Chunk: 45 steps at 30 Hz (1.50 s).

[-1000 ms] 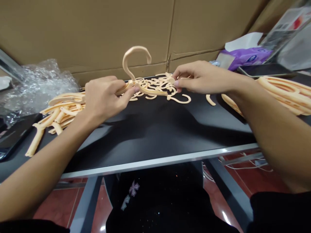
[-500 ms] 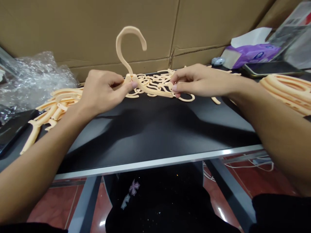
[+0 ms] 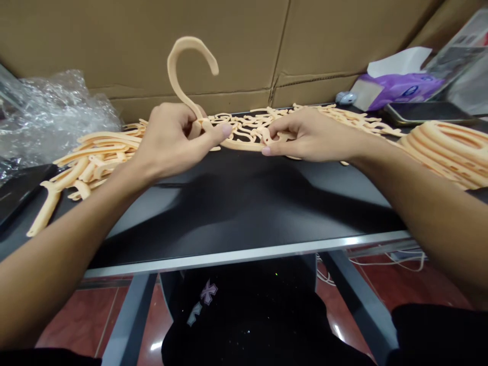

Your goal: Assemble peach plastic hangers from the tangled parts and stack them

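My left hand (image 3: 173,140) is closed on the neck of a peach plastic hanger (image 3: 189,51), whose hook stands up above my fingers. One arm of that hanger runs right to my right hand (image 3: 310,134), which pinches its far end low over the black table (image 3: 236,203). Behind both hands lies a tangle of small peach hook pieces (image 3: 247,124). A heap of peach hanger parts (image 3: 91,162) lies to the left of my left hand.
Stacked peach oval rings (image 3: 446,147) sit at the right. Crumpled clear plastic wrap (image 3: 49,119) lies at the far left. Cardboard (image 3: 244,46) walls off the back. A purple tissue pack (image 3: 396,86) and a phone (image 3: 419,112) rest at the back right.
The hanger and both hands have shifted left and nearer together. My right hand has lowered towards the table, still pinching the hanger's end.
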{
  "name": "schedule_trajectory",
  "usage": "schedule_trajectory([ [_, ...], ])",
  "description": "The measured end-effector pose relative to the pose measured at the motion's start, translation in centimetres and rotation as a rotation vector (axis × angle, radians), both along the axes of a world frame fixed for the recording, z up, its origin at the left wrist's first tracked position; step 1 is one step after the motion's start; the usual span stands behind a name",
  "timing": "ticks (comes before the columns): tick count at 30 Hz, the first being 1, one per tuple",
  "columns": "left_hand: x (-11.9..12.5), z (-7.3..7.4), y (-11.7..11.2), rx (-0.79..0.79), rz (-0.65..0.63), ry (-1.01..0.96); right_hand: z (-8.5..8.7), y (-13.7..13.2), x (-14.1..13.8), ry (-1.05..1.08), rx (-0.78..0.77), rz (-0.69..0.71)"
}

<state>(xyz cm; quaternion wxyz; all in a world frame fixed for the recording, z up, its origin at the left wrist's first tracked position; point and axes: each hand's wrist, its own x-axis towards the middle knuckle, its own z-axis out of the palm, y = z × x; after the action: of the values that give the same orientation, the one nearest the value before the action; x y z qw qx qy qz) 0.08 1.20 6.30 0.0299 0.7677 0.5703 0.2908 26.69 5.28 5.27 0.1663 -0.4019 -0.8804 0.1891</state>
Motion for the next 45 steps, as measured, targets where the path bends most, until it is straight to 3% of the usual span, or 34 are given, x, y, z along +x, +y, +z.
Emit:
schedule_trajectory([
  [6, 0.1, 0.3, -0.1, -0.04, 0.02, 0.044, 0.4, 0.1, 0.5, -0.08, 0.001, 0.003],
  [14, 0.0, 0.0, 0.5, -0.211, 0.006, 0.07, 0.7, 0.3, 0.7, -0.195, -0.087, 0.09],
  [20, 0.0, -0.1, 0.8, -0.343, -0.071, 0.12, 0.4, 0.4, 0.3, -0.239, -0.144, 0.103],
  [30, -0.1, 0.3, 0.7, -0.397, -0.102, 0.13, 0.0, 1.0, 0.6, -0.238, -0.184, 0.164],
  [45, -1.0, -0.7, 1.6, -0.387, -0.148, 0.109, -0.3, 1.5, 0.1, -0.242, -0.168, 0.139],
])
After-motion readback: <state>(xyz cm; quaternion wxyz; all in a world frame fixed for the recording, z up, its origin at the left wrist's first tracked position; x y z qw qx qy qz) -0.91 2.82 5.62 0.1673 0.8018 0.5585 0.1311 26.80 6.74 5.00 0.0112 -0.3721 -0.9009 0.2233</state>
